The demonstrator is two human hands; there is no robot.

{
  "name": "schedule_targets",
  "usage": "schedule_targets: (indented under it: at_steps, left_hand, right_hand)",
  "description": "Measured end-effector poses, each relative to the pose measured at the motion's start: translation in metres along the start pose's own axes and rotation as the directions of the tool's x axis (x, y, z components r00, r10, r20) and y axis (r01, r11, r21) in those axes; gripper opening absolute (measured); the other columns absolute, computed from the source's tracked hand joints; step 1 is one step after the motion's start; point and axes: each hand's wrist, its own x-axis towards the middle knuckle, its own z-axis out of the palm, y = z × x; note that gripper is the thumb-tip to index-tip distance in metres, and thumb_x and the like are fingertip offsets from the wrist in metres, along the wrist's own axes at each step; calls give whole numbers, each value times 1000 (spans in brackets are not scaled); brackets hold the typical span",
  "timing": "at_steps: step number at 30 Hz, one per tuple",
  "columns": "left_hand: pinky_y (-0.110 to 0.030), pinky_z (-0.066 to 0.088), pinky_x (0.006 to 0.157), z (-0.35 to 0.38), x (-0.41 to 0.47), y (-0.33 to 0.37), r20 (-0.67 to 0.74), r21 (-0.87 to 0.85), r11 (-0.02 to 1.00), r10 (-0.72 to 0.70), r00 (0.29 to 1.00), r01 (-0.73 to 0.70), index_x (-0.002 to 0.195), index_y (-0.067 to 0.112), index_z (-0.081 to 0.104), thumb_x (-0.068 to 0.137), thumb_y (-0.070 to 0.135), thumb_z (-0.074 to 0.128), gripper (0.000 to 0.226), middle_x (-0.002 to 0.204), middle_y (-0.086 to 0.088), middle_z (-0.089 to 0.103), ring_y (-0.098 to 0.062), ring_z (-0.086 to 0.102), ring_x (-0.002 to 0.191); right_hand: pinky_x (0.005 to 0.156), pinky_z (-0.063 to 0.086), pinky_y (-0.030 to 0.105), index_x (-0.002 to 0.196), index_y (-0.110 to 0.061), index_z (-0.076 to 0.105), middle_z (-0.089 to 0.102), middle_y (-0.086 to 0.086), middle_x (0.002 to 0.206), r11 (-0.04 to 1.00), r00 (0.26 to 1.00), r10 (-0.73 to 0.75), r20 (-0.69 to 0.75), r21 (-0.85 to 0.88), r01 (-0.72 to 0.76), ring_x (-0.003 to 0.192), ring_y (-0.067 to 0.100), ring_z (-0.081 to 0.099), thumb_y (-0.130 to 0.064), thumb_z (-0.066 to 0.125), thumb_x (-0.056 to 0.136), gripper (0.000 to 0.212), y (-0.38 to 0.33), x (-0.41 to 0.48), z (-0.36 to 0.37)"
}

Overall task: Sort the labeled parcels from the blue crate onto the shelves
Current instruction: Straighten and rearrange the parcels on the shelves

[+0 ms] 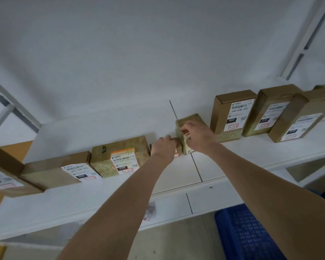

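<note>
A small brown labeled parcel (pixel 190 121) stands upright on the white shelf (pixel 176 175), near the shelf's middle seam. My right hand (pixel 197 136) grips its front and top. My left hand (pixel 164 149) holds its lower left corner, fingers curled against the box. A corner of the blue crate (pixel 244 233) shows below the shelf at the lower right; its inside is out of view.
Left of the hands several labeled boxes lie on the shelf, the nearest (pixel 120 156) marked 010. On the right stand three upright parcels, the nearest (pixel 231 111) marked 060. White wall behind, metal shelf uprights (pixel 304 44) at both sides. A lower shelf shows beneath.
</note>
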Motion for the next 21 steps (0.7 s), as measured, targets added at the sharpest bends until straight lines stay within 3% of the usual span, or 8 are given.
schedule_targets:
  at_steps: [3, 5, 7, 9, 11, 13, 21]
  left_hand:
    - [-38, 48, 84, 2, -1, 3, 20, -68, 995, -70, 997, 72, 139, 26, 39, 90, 6, 49, 53, 130, -6, 43, -27, 46, 119]
    - [-39, 49, 90, 5, -2, 8, 11, -86, 988, -131, 991, 131, 141, 23, 38, 89, 7, 52, 56, 136, -8, 38, -27, 42, 123]
    - [-41, 47, 96, 9, -3, 14, 8, -108, 978, -179, 984, 179, 143, 22, 34, 89, 8, 54, 60, 140, -9, 35, -29, 39, 128]
    - [-43, 46, 97, 12, -4, 19, 26, -149, 966, -212, 977, 213, 144, 22, 33, 88, 7, 54, 62, 142, -8, 34, -30, 36, 130]
    - [-45, 46, 98, 14, -5, 21, 47, -177, 957, -225, 973, 229, 144, 23, 32, 88, 3, 51, 63, 143, -7, 33, -29, 34, 132]
    - [-46, 44, 101, 14, -5, 20, 73, -192, 954, -218, 973, 229, 146, 24, 31, 88, 1, 49, 65, 146, -6, 32, -29, 33, 134]
    - [-38, 51, 91, 8, -1, 18, 108, -231, 940, -234, 966, 253, 143, 24, 38, 86, -6, 45, 65, 146, -4, 33, -31, 47, 123]
  right_hand:
    - [102, 37, 36, 136, -26, 43, 36, -1, 144, 997, 996, -27, 81, -68, 33, 131, 22, 36, -18, 65, 81, 60, 13, 1, -12]
    - [115, 23, 45, 147, -29, 26, 14, 2, 156, 985, 988, -20, 151, -164, 45, 144, 29, 13, -24, 68, 80, 78, 24, -1, -16]
    - [117, 18, 50, 151, -33, 14, -2, -1, 160, 987, 969, -13, 247, -151, 51, 146, 32, -1, -25, 68, 83, 88, 32, -1, -18]
    - [111, 31, 48, 150, -36, 15, 0, -3, 159, 995, 957, -3, 290, -97, 33, 143, 36, 10, -21, 67, 85, 85, 34, -3, -14]
    - [95, 43, 41, 145, -38, 27, 15, -3, 154, 998, 974, 9, 226, -67, 6, 128, 36, 35, -13, 61, 87, 71, 34, -5, -11]
    - [84, 46, 36, 137, -37, 38, 26, -3, 146, 999, 987, -3, 163, -48, 11, 113, 34, 48, -8, 55, 91, 57, 36, -5, -12]
    - [79, 48, 34, 126, -37, 46, 32, -5, 141, 999, 987, -37, 156, -1, 38, 105, 31, 53, -15, 57, 93, 41, 41, -7, -11]
